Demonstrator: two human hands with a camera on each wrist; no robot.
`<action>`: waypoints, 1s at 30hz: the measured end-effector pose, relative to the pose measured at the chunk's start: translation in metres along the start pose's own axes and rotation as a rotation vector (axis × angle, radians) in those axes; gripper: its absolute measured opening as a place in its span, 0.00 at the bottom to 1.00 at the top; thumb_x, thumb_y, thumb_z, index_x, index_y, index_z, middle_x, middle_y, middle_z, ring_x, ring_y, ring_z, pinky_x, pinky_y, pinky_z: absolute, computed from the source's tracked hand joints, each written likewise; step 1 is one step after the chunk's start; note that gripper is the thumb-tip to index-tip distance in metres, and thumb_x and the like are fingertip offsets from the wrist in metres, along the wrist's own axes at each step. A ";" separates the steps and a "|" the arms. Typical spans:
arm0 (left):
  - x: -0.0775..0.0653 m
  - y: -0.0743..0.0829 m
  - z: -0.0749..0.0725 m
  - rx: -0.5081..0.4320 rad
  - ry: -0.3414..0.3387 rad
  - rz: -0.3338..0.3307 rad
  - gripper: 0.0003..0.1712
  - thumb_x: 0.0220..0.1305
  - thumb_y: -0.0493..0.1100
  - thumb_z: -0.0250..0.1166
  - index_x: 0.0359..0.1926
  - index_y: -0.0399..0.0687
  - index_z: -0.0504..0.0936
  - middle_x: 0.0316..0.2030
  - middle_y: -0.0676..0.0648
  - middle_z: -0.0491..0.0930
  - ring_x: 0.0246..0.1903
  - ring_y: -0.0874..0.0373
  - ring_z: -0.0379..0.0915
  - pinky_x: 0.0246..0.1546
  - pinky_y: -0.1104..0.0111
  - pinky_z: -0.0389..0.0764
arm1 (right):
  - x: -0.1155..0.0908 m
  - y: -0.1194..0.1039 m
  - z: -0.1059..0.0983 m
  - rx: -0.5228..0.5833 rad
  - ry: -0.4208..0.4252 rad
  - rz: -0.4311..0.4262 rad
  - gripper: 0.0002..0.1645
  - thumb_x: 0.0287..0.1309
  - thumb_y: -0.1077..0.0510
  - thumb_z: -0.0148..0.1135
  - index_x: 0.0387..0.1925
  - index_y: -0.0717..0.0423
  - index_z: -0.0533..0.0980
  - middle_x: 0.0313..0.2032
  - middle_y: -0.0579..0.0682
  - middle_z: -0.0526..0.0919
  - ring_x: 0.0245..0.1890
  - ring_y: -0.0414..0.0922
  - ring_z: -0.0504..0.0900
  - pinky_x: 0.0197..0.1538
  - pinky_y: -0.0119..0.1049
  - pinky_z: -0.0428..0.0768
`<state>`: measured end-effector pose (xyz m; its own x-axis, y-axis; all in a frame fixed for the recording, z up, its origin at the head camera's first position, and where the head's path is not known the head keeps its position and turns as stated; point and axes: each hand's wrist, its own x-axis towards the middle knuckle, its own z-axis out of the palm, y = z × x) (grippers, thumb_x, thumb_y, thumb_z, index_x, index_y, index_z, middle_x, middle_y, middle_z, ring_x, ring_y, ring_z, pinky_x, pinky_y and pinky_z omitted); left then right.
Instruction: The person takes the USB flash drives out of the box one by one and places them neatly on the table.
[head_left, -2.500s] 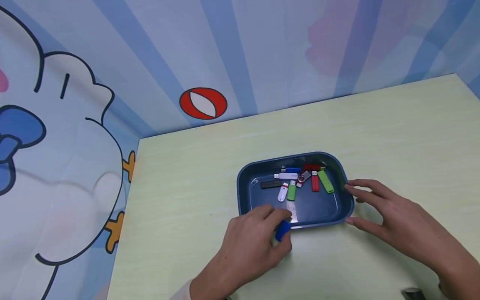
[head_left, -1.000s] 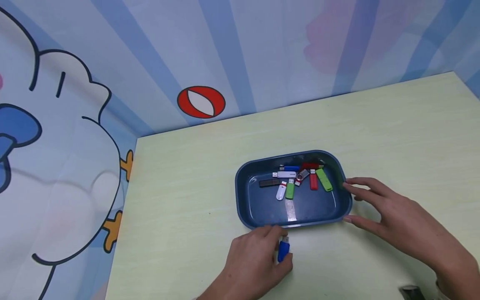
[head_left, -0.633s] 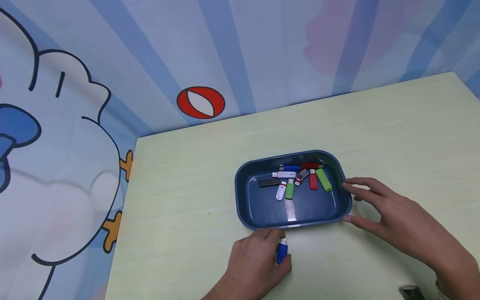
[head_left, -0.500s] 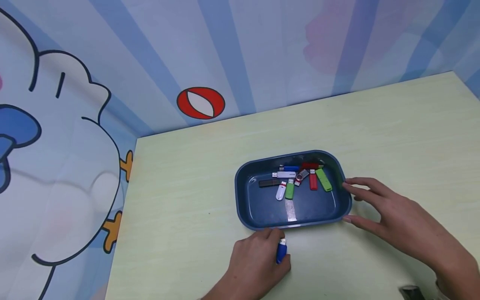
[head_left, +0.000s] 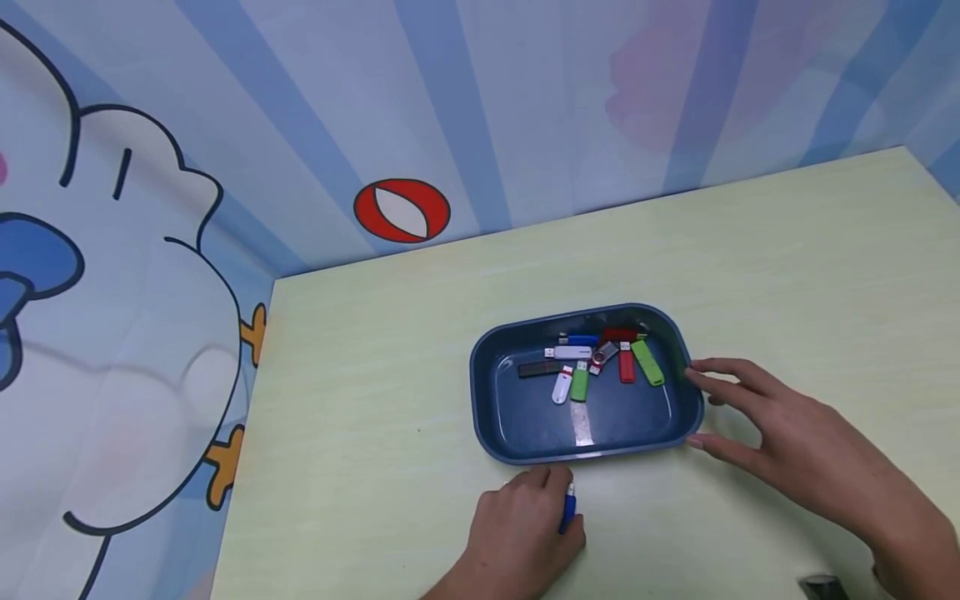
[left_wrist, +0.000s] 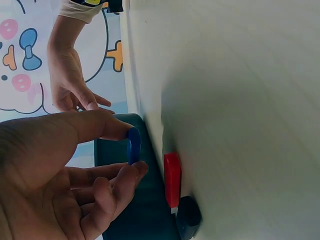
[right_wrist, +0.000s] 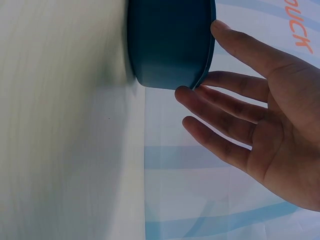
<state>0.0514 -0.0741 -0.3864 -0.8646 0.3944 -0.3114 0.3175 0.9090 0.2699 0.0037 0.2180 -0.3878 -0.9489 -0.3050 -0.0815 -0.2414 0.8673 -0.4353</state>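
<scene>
My left hand [head_left: 521, 529] pinches a blue USB flash drive [head_left: 568, 510] between thumb and fingers, just in front of the dark blue tray [head_left: 630, 423]. Its metal plug points toward the tray. In the left wrist view, a red USB flash drive [left_wrist: 172, 180] and a dark object [left_wrist: 189, 217] with a rounded end lie on the table beside the tray; the hand hides them in the head view. My right hand [head_left: 787, 429] touches the tray's right end with thumb and fingertips spread, fingers fairly straight.
Inside the tray lie several USB flash drives, among them a light green one [head_left: 647, 362], a white one [head_left: 562, 386] and a black one [head_left: 538, 368]. A dark object [head_left: 822, 586] sits at the front right, partly cut off. A printed wall [head_left: 555, 100] borders the table [head_left: 360, 375].
My left hand has drawn back from over the tray's front rim to the table before it, with the blue USB flash drive in its pinch. The right hand stays at the tray.
</scene>
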 end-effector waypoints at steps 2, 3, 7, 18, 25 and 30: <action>0.000 0.001 0.002 0.008 0.014 0.003 0.17 0.65 0.52 0.75 0.47 0.50 0.83 0.32 0.54 0.80 0.27 0.66 0.71 0.22 0.72 0.76 | 0.000 0.000 0.000 0.001 -0.004 0.006 0.42 0.58 0.40 0.79 0.69 0.54 0.78 0.72 0.59 0.71 0.52 0.57 0.88 0.45 0.56 0.88; -0.001 0.001 0.003 0.011 0.018 0.005 0.16 0.65 0.52 0.75 0.47 0.50 0.83 0.32 0.54 0.80 0.27 0.66 0.72 0.22 0.71 0.76 | 0.001 0.000 0.001 0.001 -0.006 0.009 0.42 0.58 0.40 0.79 0.69 0.54 0.78 0.72 0.59 0.71 0.52 0.57 0.88 0.45 0.56 0.88; 0.000 0.003 0.007 0.036 0.022 0.014 0.16 0.65 0.51 0.74 0.48 0.50 0.83 0.32 0.53 0.81 0.27 0.64 0.74 0.21 0.70 0.75 | 0.001 0.000 0.001 0.002 -0.012 0.015 0.42 0.58 0.40 0.79 0.69 0.54 0.78 0.71 0.59 0.71 0.52 0.57 0.88 0.45 0.57 0.88; 0.004 0.003 0.009 0.008 -0.001 -0.014 0.14 0.66 0.50 0.73 0.47 0.50 0.83 0.31 0.53 0.80 0.26 0.63 0.72 0.21 0.69 0.75 | 0.000 0.000 0.000 -0.003 -0.007 0.014 0.43 0.57 0.40 0.80 0.69 0.55 0.78 0.71 0.60 0.71 0.51 0.59 0.88 0.45 0.57 0.88; 0.003 0.002 0.011 -0.034 0.063 -0.054 0.13 0.63 0.48 0.75 0.42 0.48 0.83 0.28 0.52 0.78 0.24 0.64 0.70 0.19 0.69 0.74 | 0.001 0.000 0.000 -0.004 -0.013 0.015 0.44 0.57 0.39 0.80 0.69 0.55 0.78 0.71 0.61 0.71 0.52 0.59 0.88 0.45 0.58 0.88; 0.004 0.003 0.011 -0.063 0.060 -0.106 0.14 0.63 0.48 0.76 0.41 0.47 0.83 0.28 0.52 0.79 0.22 0.65 0.70 0.21 0.70 0.77 | 0.001 0.000 0.000 -0.003 -0.005 0.006 0.43 0.57 0.39 0.80 0.69 0.55 0.78 0.71 0.60 0.71 0.52 0.58 0.88 0.45 0.57 0.88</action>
<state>0.0528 -0.0679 -0.3967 -0.9143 0.2863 -0.2864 0.2000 0.9342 0.2955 0.0032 0.2176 -0.3878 -0.9493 -0.3019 -0.0880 -0.2367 0.8702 -0.4322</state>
